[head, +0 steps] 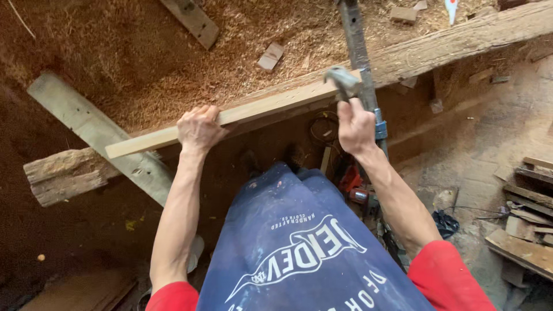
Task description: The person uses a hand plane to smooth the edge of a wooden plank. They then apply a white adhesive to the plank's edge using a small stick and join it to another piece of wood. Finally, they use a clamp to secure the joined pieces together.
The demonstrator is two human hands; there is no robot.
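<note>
Left hand (199, 128) is clamped over the pale wooden slat (230, 115), fingers wrapped across its top edge, grip pressed tight on the wood. The slat runs on a slant from lower left up to the right, lying along the rough old beam (449, 43) that crosses the whole view. Right hand (355, 125) is curled into a fist around the handle of a hammer (344, 82), grip closed on it, the grey metal head sitting right at the slat's upper end, touching or just above it; the blur makes it hard to say which. Just behind that hand stands an upright metal bar (358, 46) with a blue fitting, crossing the beam. Sawdust (173, 63) lies thick beyond the beam, with small wood offcuts (271, 56) scattered in it. A wide grey plank (92, 129) slants under the slat at the left. The person wears a dark blue apron (299, 247) and red sleeves. Stacked scrap boards (527, 236) sit at the far right on the floor.
</note>
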